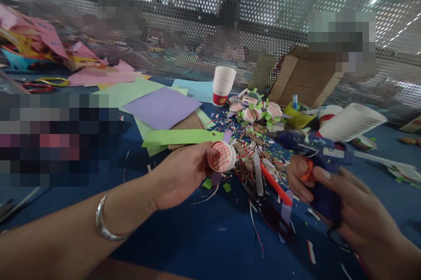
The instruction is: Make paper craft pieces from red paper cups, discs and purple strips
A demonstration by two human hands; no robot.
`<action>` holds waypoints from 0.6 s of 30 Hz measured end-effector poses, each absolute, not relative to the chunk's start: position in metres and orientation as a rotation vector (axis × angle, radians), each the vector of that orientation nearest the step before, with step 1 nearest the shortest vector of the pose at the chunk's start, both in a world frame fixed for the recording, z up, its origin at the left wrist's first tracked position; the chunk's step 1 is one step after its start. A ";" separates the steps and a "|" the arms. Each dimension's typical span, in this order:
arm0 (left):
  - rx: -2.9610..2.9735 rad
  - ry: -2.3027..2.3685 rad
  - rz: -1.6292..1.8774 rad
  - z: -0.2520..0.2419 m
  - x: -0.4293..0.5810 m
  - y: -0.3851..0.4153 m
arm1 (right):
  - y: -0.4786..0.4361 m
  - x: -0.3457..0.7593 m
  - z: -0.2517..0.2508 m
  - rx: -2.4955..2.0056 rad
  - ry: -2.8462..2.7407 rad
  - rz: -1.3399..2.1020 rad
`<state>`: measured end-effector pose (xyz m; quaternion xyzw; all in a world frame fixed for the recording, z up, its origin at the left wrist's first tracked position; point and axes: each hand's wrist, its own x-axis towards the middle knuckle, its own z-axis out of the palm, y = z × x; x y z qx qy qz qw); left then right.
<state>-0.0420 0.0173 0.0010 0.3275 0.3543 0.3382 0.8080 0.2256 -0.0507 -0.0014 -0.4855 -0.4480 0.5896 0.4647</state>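
Observation:
My left hand point(179, 175) is closed around a small white paper cup point(222, 156) whose round face carries a red grid pattern. A purple paper strip pokes out above and below it. My right hand point(348, 203) grips a dark blue glue gun point(315, 148), one finger on its orange trigger, the nozzle pointing left toward the cup. A silver bangle point(107, 225) circles my left wrist. Between my hands lie paper scraps and a red stick point(274, 186) on the blue table point(210, 245).
Coloured paper sheets, purple point(161, 107) and green, lie behind my left hand. A stack of paper cups point(222, 85) stands upright; another stack point(351, 122) lies on its side. Finished paper flowers point(255, 111), a cardboard box point(305, 80), scissors and a perforated metal wall are further back.

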 end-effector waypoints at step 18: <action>0.796 0.748 0.670 -0.004 -0.042 0.017 | -0.071 0.220 -0.010 -1.566 -1.763 0.769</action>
